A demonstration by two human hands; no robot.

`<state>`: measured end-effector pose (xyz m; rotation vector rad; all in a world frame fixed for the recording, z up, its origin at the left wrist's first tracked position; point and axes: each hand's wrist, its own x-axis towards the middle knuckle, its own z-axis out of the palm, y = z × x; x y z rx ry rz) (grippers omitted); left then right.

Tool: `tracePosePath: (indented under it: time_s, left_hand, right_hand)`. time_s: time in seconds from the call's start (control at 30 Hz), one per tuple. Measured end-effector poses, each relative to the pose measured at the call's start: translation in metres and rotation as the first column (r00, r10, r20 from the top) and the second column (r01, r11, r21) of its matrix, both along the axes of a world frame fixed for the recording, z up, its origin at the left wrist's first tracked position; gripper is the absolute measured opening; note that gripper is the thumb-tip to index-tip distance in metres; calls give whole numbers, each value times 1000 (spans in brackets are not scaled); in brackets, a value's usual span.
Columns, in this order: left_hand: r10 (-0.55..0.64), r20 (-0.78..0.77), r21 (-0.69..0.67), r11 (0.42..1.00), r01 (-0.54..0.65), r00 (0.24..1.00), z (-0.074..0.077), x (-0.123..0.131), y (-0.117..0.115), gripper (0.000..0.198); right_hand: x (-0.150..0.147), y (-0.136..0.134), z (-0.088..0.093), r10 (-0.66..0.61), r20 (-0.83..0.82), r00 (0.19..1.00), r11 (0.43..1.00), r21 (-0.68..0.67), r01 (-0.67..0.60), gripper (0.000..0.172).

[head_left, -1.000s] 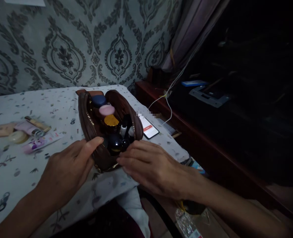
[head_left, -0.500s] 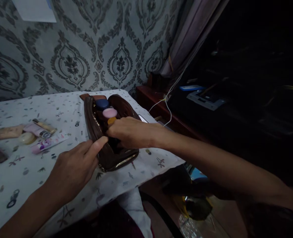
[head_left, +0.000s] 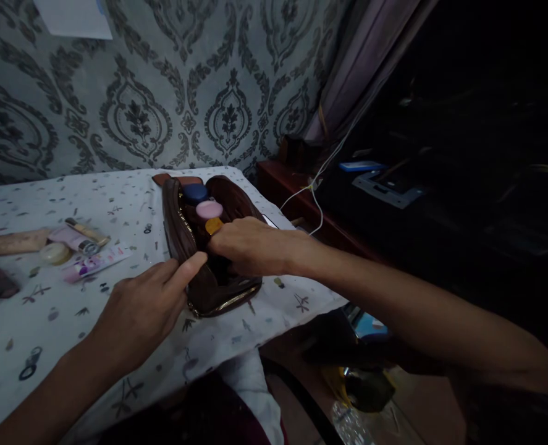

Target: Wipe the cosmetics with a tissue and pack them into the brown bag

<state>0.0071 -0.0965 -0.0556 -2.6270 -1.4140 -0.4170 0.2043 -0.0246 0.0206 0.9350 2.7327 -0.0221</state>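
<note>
A brown zippered bag [head_left: 180, 225] stands unzipped on the cloth-covered table, with gold zipper teeth along its rim. My left hand [head_left: 151, 303] is closed on the bag's near left side, thumb laid over the rim. Down in the opening is my right hand [head_left: 250, 247], its fingers curled; their tips, and anything between them, are hidden. Right beside its knuckles shows an orange-yellow round cap [head_left: 213, 226]. Farther back in the bag sit a pink round-topped item [head_left: 209, 210] and a dark blue round-topped item [head_left: 195, 194].
To the left lie a purple-and-white tube [head_left: 96, 264], a small round jar [head_left: 55, 253], a lilac tube [head_left: 72, 238] and a dark item [head_left: 0, 282]. A brown flat piece [head_left: 161, 179] is behind the bag. White cables [head_left: 317, 185] run right of the table.
The view has shifted slightly, so everything on the table appears a little farther right. Both hands keep nearly the same places at the bag.
</note>
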Motion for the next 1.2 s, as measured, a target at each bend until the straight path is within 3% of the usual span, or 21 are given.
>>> tracePosePath:
  time_s: [0.3,0.53,0.97,1.07,1.2]
  left_hand:
    - [33,-64,-55,998,-37,997,-3,-4,2,53]
    - [1,-13,23,1000,-1,1000,-8,-4,2,55]
    - [-12,-18,21,1000,13,1000,-9,-4,2,68]
    - [-17,-24,33,999,18,1000,-8,-4,2,72]
    - [-47,-1,55,997,47,999,-5,-3,1,74]
  right_hand:
    - [1,-1,2,8,21,1000,1000,-3,-8,17]
    - [2,3,-4,17,-3,1000,1000,-13,-17,20]
    - [0,4,-6,-44,-9,999,999,15,44,17]
    - [6,3,-3,-41,-90,995,999,16,43,13]
    - [22,-6,1,-41,-368,929,998,34,58,8]
